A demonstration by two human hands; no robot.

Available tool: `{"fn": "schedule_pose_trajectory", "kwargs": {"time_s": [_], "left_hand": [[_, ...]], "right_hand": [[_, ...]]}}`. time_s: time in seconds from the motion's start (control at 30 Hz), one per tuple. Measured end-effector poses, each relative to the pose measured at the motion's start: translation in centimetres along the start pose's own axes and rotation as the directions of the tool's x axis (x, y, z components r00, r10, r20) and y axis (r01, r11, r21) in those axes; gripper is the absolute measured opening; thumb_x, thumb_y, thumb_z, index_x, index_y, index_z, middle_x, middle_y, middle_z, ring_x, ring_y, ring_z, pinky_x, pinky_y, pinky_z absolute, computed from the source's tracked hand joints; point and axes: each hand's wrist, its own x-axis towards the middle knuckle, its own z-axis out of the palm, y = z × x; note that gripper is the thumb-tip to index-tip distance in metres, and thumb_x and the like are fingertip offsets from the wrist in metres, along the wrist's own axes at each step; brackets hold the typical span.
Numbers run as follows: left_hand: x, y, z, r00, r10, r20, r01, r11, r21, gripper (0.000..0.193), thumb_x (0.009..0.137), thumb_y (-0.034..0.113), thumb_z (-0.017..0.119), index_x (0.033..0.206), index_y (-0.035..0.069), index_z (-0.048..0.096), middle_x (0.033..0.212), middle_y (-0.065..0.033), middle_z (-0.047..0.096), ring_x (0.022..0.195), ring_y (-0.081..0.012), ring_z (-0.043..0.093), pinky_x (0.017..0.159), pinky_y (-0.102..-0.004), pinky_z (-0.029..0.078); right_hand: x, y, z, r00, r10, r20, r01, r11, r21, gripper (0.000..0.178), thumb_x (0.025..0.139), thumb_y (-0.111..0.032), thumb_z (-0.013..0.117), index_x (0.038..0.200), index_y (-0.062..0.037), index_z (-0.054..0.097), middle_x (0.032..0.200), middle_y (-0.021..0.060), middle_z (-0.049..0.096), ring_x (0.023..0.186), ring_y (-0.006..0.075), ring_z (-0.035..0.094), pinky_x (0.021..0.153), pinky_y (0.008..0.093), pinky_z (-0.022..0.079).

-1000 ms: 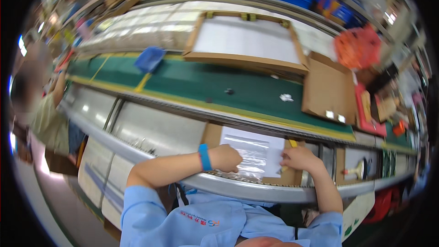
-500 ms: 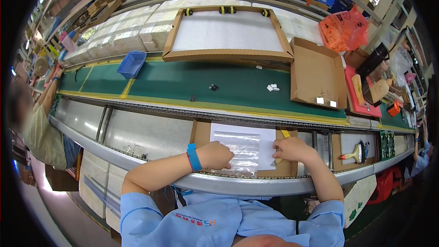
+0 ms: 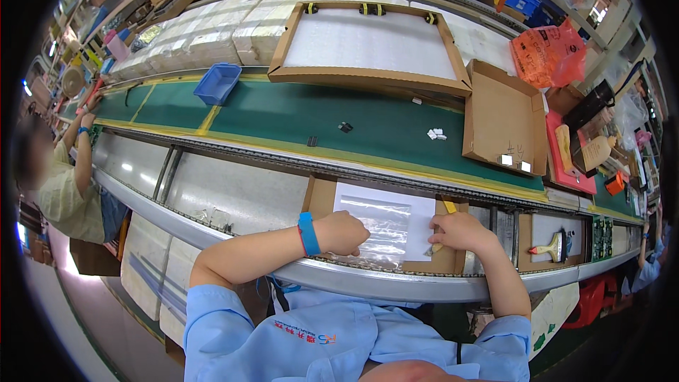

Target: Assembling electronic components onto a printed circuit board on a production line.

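A clear plastic bag [image 3: 385, 230] lies over white paper [image 3: 422, 210] in a shallow cardboard box [image 3: 322, 198]. My left hand [image 3: 341, 233], with a blue wristband, is closed at the bag's left edge; its fingertips are mostly hidden and seem to pinch the film. At the box's right side, my right hand [image 3: 461, 232] is curled over a slim yellow tool [image 3: 450, 207]. One end of that tool shows above my fingers and a greyish tip shows below; its kind cannot be made out.
A metal rail [image 3: 353, 284] runs in front of me. Rightward lies a brush [image 3: 550, 247] in another box. Across the green worktop [image 3: 283, 114] are a blue bin [image 3: 218, 83], a large framed cardboard tray [image 3: 368, 81] and an open carton [image 3: 503, 117]. Someone stands far left.
The whole view has shifted slightly, moving the scene rightward and a little upward. My left fingers look more curled. The right hand, bag and box keep about the same positions relative to each other.
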Motion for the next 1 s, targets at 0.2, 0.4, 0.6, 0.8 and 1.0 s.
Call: {"fn": "schedule_pose_trajectory", "kwargs": {"time_s": [0.2, 0.4, 0.6, 0.8, 1.0], "left_hand": [[0.2, -0.1, -0.1, 1.0, 0.013, -0.004, -0.013, 1.0, 0.001, 0.032, 0.083, 0.03, 0.072, 0.087, -0.001, 0.064, 0.084, -0.0179, 0.069, 0.085, -0.037, 0.068, 0.077, -0.0457, 0.052], [-0.2, -0.1, -0.1, 1.0, -0.003, -0.022, 0.003, 1.0, -0.007, 0.03, 0.083, 0.027, 0.072, 0.087, -0.001, 0.065, 0.085, -0.0181, 0.069, 0.086, -0.0371, 0.068, 0.078, -0.0461, 0.052], [0.3, 0.4, -0.5, 0.998, -0.052, 0.042, 0.052, 0.999, -0.012, 0.03, 0.08, 0.028, 0.074, 0.088, 0.0, 0.067, 0.09, -0.0184, 0.07, 0.089, -0.0365, 0.068, 0.079, -0.0461, 0.052], [0.5, 0.5, 0.0, 0.998, -0.035, 0.054, 0.035, 0.999, 0.003, 0.03, 0.078, 0.028, 0.076, 0.09, 0.0, 0.071, 0.091, -0.0189, 0.07, 0.089, -0.0373, 0.068, 0.079, -0.0465, 0.053], [1.0, -0.1, 0.6, 1.0, -0.007, -0.021, 0.007, 1.0, -0.005, 0.03, 0.07, 0.024, 0.077, 0.085, -0.001, 0.071, 0.087, -0.0201, 0.07, 0.085, -0.039, 0.068, 0.074, -0.0484, 0.054]], "right_hand": [[-0.1, -0.2, -0.3, 1.0, 0.016, 0.013, -0.017, 1.0, 0.014, 0.039, 0.084, -0.04, 0.067, 0.11, -0.0098, 0.067, 0.099, 0.0156, 0.071, 0.096, 0.0345, 0.067, 0.085, 0.0431, 0.052], [-0.2, -0.7, -0.8, 1.0, -0.004, 0.019, 0.003, 0.999, 0.049, 0.037, 0.084, -0.035, 0.069, 0.108, -0.008, 0.067, 0.101, 0.0145, 0.071, 0.098, 0.0335, 0.066, 0.085, 0.0431, 0.052], [0.3, 0.7, 0.4, 0.997, -0.076, -0.033, 0.077, 0.996, 0.046, 0.036, 0.082, -0.036, 0.071, 0.104, -0.0072, 0.068, 0.086, 0.0113, 0.072, 0.084, 0.0301, 0.068, 0.074, 0.0389, 0.053], [0.4, 0.5, 0.3, 0.999, -0.041, 0.008, 0.04, 0.996, 0.08, 0.037, 0.081, -0.034, 0.073, 0.105, -0.006, 0.068, 0.085, 0.0113, 0.072, 0.083, 0.0285, 0.069, 0.074, 0.0368, 0.053], [0.3, 0.4, 0.3, 0.999, -0.037, -0.007, 0.037, 0.997, 0.072, 0.039, 0.079, -0.032, 0.075, 0.106, -0.0042, 0.069, 0.087, 0.012, 0.071, 0.082, 0.0256, 0.069, 0.075, 0.0347, 0.053]]}}
